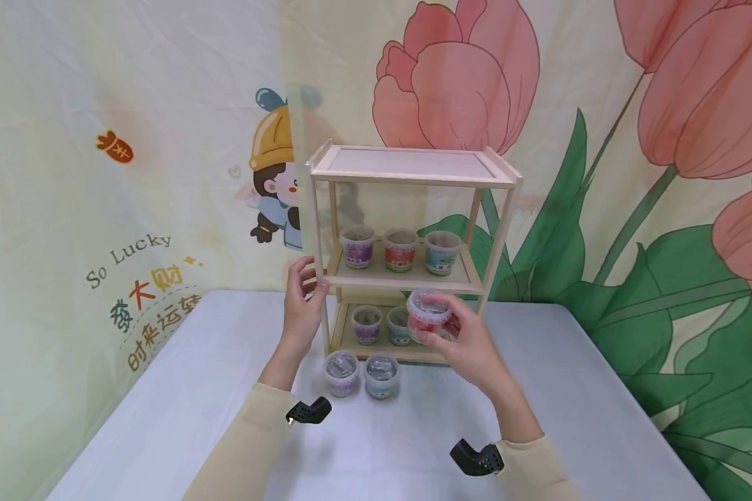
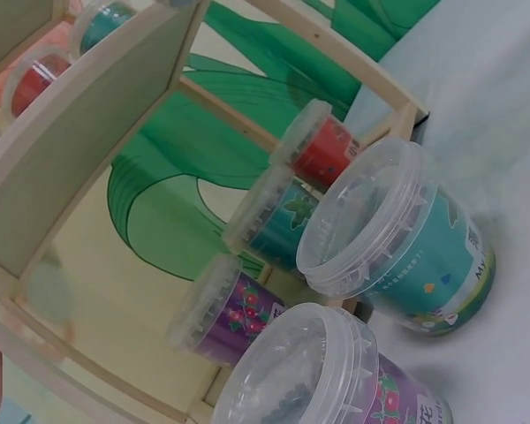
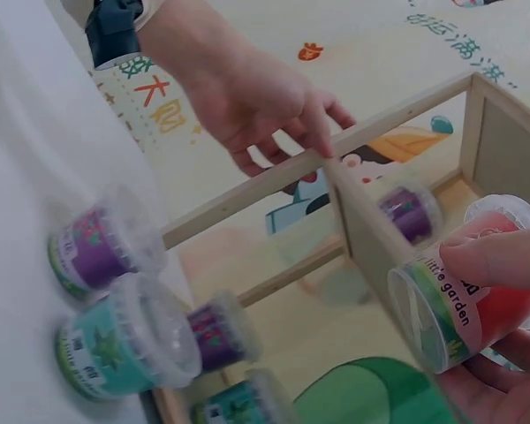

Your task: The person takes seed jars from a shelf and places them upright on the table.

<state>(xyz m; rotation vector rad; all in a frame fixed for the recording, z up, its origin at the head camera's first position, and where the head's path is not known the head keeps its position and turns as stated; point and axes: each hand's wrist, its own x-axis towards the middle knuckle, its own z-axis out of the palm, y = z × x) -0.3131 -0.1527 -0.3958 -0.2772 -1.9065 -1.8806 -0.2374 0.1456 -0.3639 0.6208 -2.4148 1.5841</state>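
My right hand (image 1: pixel 466 341) holds a red lidded plastic tub (image 1: pixel 425 316) between thumb and fingers, in front of the rack's lower right side. In the right wrist view the tub (image 3: pixel 468 291) is tilted, its label reading "little garden". With its fingers about the left front post, my left hand (image 1: pixel 303 309) holds the pale wooden rack (image 1: pixel 407 283). Two tubs stand on the table before the rack: a purple one (image 1: pixel 341 376) and a teal one (image 1: pixel 381 377). On the lower shelf are purple (image 1: pixel 367 325), teal (image 1: pixel 397 327) and red (image 2: pixel 327 150) tubs.
The middle shelf carries a purple tub (image 1: pixel 358 248), a red tub (image 1: pixel 400 252) and a teal tub (image 1: pixel 442 254). A printed cloth (image 1: pixel 194 104) hangs behind the rack. White cloth covers the table (image 1: pixel 376 452).
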